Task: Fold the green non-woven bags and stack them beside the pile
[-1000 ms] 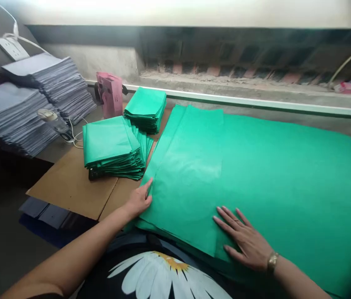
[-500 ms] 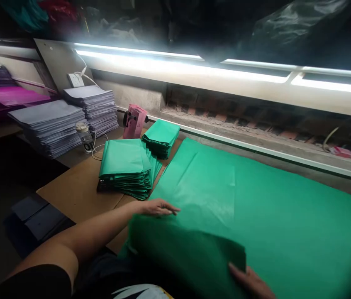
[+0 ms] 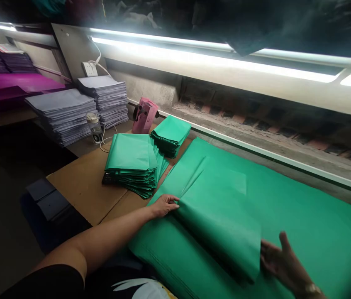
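Since half a second ago the folded flap has come further over | my left hand pins the thin green tissue sheet flat on the big green stack | my right hand open, fingers spread, touching the folded edge | best to align edges squarely before creasing.

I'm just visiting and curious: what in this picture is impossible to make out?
- Right hand: its fingertips are behind the folded green sheet, so the grip is hidden; head view.
- Green sheet stack: cut off by the right and bottom edges.
- Pink bag: its print is too small to read.
- Above the bright ledge: too dark to tell.
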`<state>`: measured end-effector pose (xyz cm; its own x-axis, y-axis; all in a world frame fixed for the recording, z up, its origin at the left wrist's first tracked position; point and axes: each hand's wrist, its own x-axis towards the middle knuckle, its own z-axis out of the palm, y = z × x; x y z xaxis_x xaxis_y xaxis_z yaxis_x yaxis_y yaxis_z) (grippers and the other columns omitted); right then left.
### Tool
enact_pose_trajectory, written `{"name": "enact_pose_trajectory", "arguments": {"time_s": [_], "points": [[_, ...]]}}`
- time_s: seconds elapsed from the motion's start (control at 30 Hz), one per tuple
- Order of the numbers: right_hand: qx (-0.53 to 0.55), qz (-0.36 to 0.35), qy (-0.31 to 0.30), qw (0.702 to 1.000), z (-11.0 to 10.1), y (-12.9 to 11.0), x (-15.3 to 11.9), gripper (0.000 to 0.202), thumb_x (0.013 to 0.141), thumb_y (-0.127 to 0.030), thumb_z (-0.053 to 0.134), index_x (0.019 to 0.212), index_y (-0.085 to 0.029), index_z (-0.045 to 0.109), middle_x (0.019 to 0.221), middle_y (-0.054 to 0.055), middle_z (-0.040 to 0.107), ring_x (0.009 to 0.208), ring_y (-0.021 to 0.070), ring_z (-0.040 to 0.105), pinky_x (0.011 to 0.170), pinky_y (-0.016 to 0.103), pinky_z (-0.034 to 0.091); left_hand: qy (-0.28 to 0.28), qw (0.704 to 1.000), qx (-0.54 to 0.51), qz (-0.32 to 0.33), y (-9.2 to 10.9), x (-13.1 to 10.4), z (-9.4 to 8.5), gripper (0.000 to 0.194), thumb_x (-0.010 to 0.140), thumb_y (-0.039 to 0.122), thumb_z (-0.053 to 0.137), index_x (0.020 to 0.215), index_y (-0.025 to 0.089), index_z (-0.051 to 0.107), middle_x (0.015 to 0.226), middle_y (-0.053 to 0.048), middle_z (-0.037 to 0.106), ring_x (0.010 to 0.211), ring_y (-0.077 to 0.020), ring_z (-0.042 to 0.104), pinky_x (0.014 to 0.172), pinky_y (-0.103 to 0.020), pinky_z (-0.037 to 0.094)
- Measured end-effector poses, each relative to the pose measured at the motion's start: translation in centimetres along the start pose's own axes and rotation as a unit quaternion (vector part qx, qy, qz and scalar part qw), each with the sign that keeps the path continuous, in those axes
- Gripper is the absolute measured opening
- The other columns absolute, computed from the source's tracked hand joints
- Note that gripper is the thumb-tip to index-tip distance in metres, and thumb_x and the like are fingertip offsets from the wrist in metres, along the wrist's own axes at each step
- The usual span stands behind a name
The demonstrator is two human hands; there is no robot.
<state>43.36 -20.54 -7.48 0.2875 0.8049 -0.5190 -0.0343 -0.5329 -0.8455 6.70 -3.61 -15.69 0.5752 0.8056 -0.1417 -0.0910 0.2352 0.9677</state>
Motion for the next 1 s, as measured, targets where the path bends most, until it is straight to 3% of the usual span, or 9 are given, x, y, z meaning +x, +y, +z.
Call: {"name": "enact_pose_trajectory", "arguments": {"time_s": [0.1,0.2,0.37,0.47,0.57,0.7,0.83,0.9,1.0], "points": [[-0.07,0.026,-0.003,0.997,1.3,6.9,-2.0,0.075,0.051,-0.082,0.058,0.086,-0.017,0.062,0.061,0.007,0.061,0.037,0.0126,0.043,0.037,0.026,0.034,0.056,0.998,-0.016,-0.002,0.3,0.7,0.4,0.043,0.064,0.029,0.073,0.101,0.01,0.064,0.064,0.003,0.057,0.063,-0.0109,0.05,0.067,-0.024,0.04],[-0.13,-0.017,0.07,0.989,4.1,9.5,-3.8,0.058,0.056,-0.073,0.065,0.066,-0.017,0.054,0.054,0.001,0.055,0.036,0.0068,0.034,0.038,0.022,0.027,0.061,0.998,0.017,0.014,1.2,0.5,0.3,0.054,0.072,0.038,0.067,0.117,0.009,0.058,0.064,0.003,0.053,0.063,-0.0121,0.049,0.069,-0.026,0.041],[-0.098,-0.021,0.143,0.985,6.4,7.6,-5.2,0.054,0.072,-0.071,0.051,0.06,-0.019,0.043,0.043,-0.003,0.043,0.039,0.0072,0.033,0.042,0.02,0.026,-0.048,0.966,0.228,0.111,2.4,-1.6,0.1,0.092,0.072,0.043,0.068,0.145,0.014,0.02,0.08,-0.001,0.053,0.077,-0.0166,0.049,0.077,-0.028,0.04],[-0.072,0.019,0.146,0.987,6.2,7.1,-5.2,0.05,0.072,-0.07,0.05,0.07,-0.02,0.045,0.037,-0.006,0.036,0.036,0.0077,0.027,0.04,0.021,0.02,-0.056,0.928,0.337,0.145,2.0,-2.7,0.1,0.083,0.078,0.035,0.06,0.146,0.014,0.017,0.073,0.001,0.048,0.069,-0.0152,0.044,0.073,-0.027,0.038],[-0.085,0.039,0.134,0.987,5.8,7.2,-4.5,0.05,0.072,-0.07,0.049,0.077,-0.02,0.047,0.035,-0.007,0.034,0.035,0.0077,0.024,0.04,0.021,0.017,-0.061,0.924,0.344,0.154,1.3,-2.9,0.3,0.072,0.085,0.031,0.048,0.146,0.014,0.014,0.06,0.006,0.038,0.055,-0.0123,0.035,0.06,-0.024,0.035],[-0.105,0.056,0.106,0.987,5.3,7.0,-3.7,0.049,0.073,-0.069,0.047,0.077,-0.021,0.047,0.033,-0.008,0.026,0.034,0.0083,0.019,0.04,0.022,0.014,-0.027,0.923,0.358,0.141,1.6,-2.2,0.3,0.069,0.088,0.032,0.045,0.146,0.014,0.012,0.06,0.005,0.047,0.055,-0.0129,0.043,0.059,-0.024,0.038],[-0.125,0.053,0.111,0.984,5.5,6.5,-3.3,0.048,0.078,-0.07,0.04,0.072,-0.022,0.043,0.035,-0.008,0.02,0.034,0.0084,0.015,0.04,0.022,0.012,0.065,0.852,0.489,0.177,3.3,-1.0,1.1,0.069,0.09,0.038,0.045,0.146,0.018,0.012,0.101,-0.007,0.062,0.093,-0.0208,0.056,0.086,-0.035,0.041],[-0.132,0.051,0.119,0.983,5.8,6.4,-2.9,0.048,0.081,-0.069,0.037,0.073,-0.022,0.043,0.035,-0.008,0.02,0.033,0.0087,0.014,0.039,0.022,0.011,0.024,0.805,0.55,0.221,4.4,-0.3,1.9,0.068,0.09,0.045,0.043,0.147,0.021,0.012,0.129,-0.012,0.05,0.119,-0.0258,0.045,0.101,-0.042,0.032],[-0.145,0.072,0.124,0.979,5.8,6.3,-2.4,0.045,0.083,-0.064,0.033,0.076,-0.022,0.047,0.034,-0.008,0.019,0.033,0.0096,0.017,0.038,0.022,0.013,-0.18,0.759,0.584,0.224,5.4,0.9,2.9,0.07,0.09,0.059,0.033,0.147,0.026,0.008,0.152,-0.01,0.019,0.138,-0.0289,0.017,0.11,-0.049,0.015]]}}
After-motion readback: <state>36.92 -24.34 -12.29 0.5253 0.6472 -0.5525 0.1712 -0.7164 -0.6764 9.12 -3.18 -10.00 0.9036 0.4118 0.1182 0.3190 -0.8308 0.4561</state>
